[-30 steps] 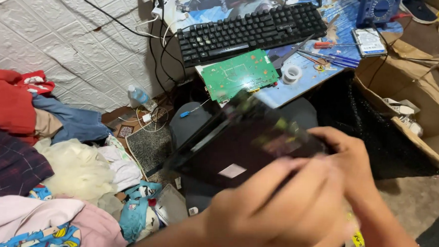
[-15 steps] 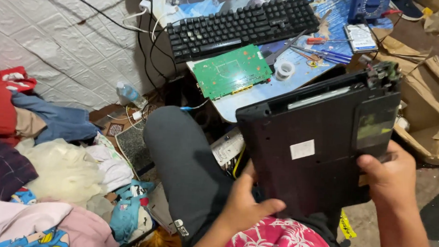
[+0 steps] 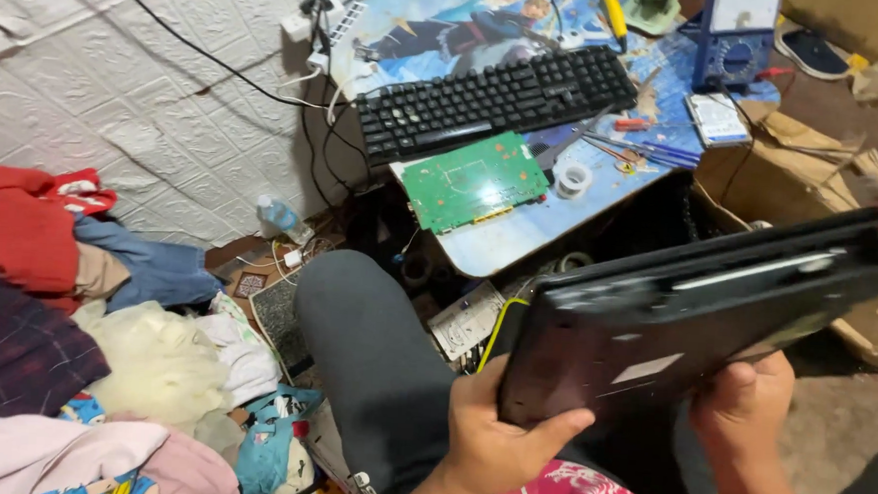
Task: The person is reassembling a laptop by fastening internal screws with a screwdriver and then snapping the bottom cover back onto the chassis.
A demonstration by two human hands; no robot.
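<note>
Black plastic is filling our hands: we are holding a laptop (image 3: pixel 695 321) shut, underside up and tilted over our lap, with our left hand (image 3: pixel 494 435) gripping its near left corner, thumb pressed on the base, and our right hand (image 3: pixel 746 403) closing around the lower edge. Its bottom cover is looking still in place, though the far end is blurring, so we cannot be sure of screws. On the low blue surface (image 3: pixel 519 243) beyond our knee, a green circuit board (image 3: pixel 474 182) is lying beside a black keyboard (image 3: pixel 495 102), with a tape roll (image 3: pixel 572 178) and screwdrivers (image 3: pixel 644 148) close by.
</note>
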